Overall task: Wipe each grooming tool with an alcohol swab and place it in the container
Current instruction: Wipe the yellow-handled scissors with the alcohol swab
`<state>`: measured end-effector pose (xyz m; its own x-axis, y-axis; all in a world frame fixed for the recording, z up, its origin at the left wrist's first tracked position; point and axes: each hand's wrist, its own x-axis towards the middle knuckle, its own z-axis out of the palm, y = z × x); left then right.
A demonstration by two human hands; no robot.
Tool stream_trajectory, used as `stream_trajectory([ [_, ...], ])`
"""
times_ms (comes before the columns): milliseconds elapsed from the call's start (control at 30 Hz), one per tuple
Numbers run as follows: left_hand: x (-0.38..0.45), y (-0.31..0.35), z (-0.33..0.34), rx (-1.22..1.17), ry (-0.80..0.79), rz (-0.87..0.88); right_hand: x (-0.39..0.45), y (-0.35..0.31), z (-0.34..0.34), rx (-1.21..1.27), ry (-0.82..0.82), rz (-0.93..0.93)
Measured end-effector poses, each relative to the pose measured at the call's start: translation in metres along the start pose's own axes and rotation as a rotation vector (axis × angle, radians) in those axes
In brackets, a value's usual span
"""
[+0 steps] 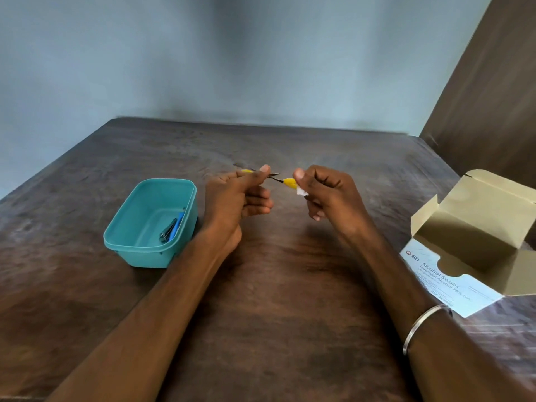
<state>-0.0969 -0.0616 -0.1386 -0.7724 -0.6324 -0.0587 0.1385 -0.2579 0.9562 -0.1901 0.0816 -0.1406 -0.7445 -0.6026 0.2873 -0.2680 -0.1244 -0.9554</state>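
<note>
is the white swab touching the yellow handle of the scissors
Touching. The head view shows the swab pressed against the yellow handle of the scissors, pinched there by the right hand, no gap between them.

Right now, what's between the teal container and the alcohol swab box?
In the head view, between the teal container and the alcohol swab box, both hands hold yellow-handled scissors above the wooden table.

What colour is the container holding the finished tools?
Teal, seen clearly in the head view: the container.
</note>
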Motion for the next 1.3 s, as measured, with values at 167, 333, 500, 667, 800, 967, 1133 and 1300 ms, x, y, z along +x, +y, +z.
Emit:
stream_trajectory([
  [167, 0.003, -0.004, 0.001, 0.175, 0.147, 0.119, 0.001, -0.002, -0.002, 0.272, 0.039, 0.09],
  [333, 0.002, -0.005, 0.004, 0.352, 0.096, 0.272, 0.003, -0.002, -0.003, 0.508, -0.016, 0.136],
  [500, 0.002, -0.008, 0.004, 0.289, -0.119, 0.281, 0.008, 0.002, -0.004, 0.732, -0.052, 0.134],
  [667, -0.004, -0.012, 0.01, 0.245, -0.285, 0.21, 0.008, 0.003, -0.004, 0.785, -0.023, 0.116],
  [800, -0.009, -0.015, 0.013, 0.219, -0.312, 0.173, 0.007, 0.003, 0.0, 0.708, 0.048, 0.166],
  [967, -0.009, -0.015, 0.013, 0.205, -0.242, 0.135, 0.006, 0.003, -0.001, 0.562, 0.243, 0.253],
  [1133, -0.007, -0.016, 0.014, 0.18, -0.145, 0.156, 0.007, 0.006, -0.005, 0.507, 0.427, 0.246],
  [1300, -0.002, -0.015, 0.009, 0.211, -0.113, 0.132, 0.01, 0.011, -0.015, 0.192, 0.563, 0.039],
])
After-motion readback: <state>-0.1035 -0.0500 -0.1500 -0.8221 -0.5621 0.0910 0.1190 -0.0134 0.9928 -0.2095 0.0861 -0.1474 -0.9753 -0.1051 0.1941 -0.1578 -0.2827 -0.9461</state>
